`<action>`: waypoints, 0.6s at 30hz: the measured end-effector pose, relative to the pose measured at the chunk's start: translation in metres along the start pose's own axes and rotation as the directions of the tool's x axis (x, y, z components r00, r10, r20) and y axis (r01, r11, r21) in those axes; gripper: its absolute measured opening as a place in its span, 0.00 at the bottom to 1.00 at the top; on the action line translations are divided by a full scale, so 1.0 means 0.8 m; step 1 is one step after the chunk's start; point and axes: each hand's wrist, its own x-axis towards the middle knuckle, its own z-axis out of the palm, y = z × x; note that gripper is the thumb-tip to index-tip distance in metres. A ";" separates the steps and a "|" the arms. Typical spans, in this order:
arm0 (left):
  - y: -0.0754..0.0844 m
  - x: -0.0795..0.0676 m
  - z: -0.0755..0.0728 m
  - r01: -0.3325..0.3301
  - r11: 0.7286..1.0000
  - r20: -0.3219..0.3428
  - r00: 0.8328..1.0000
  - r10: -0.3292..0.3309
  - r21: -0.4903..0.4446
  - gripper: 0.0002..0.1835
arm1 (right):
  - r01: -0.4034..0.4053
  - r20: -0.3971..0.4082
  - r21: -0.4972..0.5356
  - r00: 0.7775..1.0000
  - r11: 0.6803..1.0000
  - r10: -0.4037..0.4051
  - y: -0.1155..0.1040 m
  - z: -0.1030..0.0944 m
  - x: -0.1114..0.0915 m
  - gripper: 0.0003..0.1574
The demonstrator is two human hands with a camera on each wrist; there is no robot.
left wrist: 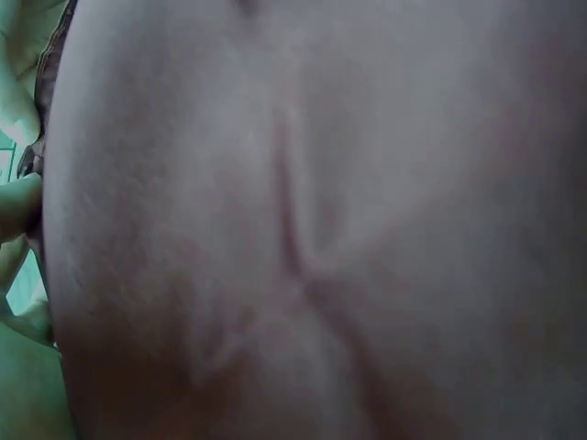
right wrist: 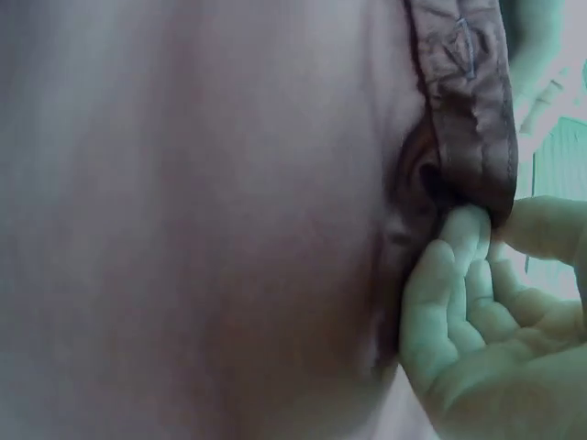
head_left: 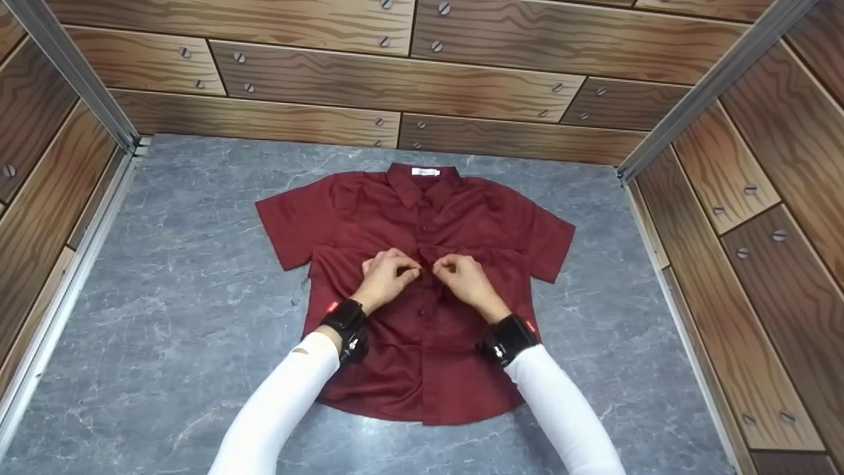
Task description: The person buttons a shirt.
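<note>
A dark red short-sleeved button-up shirt (head_left: 369, 218) lies front side up on the grey surface, collar away from me and sleeves spread. Over its middle, my left hand (head_left: 390, 277) pinches one side of the button placket (head_left: 425, 310) between thumb and fingertips. Just across from it, my right hand (head_left: 463, 277) pinches the other side. The right wrist view shows the right thumb and curled fingers (right wrist: 426, 312) on the placket's edge, below a stitched buttonhole (right wrist: 465, 46). In the left wrist view, blurred cloth (left wrist: 275, 229) covers most, with fingertips at the left edge. Any button between the hands is hidden.
Grey marble-patterned tabletop (head_left: 184, 277) surrounds the shirt. Wood-patterned panels (head_left: 316, 72) stand at the back and both sides, with metal rails (head_left: 719, 86) at the corners. A white label (head_left: 425, 171) shows inside the collar.
</note>
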 end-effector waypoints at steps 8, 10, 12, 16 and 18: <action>0.004 0.003 0.003 0.013 0.999 0.015 1.000 -0.013 0.040 0.08 | -0.027 0.083 0.170 0.996 0.985 0.013 0.001 0.001 -0.003 0.08; 0.004 0.003 0.004 0.017 0.999 0.018 1.000 -0.017 0.044 0.07 | -0.013 0.077 0.180 0.997 0.984 -0.001 0.000 0.003 -0.004 0.07; 0.004 0.004 0.004 0.022 0.999 0.019 1.000 -0.023 0.049 0.07 | 0.005 0.069 0.184 0.997 0.983 -0.019 -0.001 0.005 -0.005 0.06; 0.005 0.005 0.004 0.035 0.997 0.025 0.999 -0.037 0.066 0.07 | 0.043 0.053 0.166 0.997 0.985 -0.052 -0.003 0.008 -0.005 0.06; 0.005 0.006 0.003 0.040 0.997 0.030 0.999 -0.042 0.073 0.07 | 0.062 0.044 0.151 0.997 0.987 -0.070 -0.004 0.009 -0.005 0.06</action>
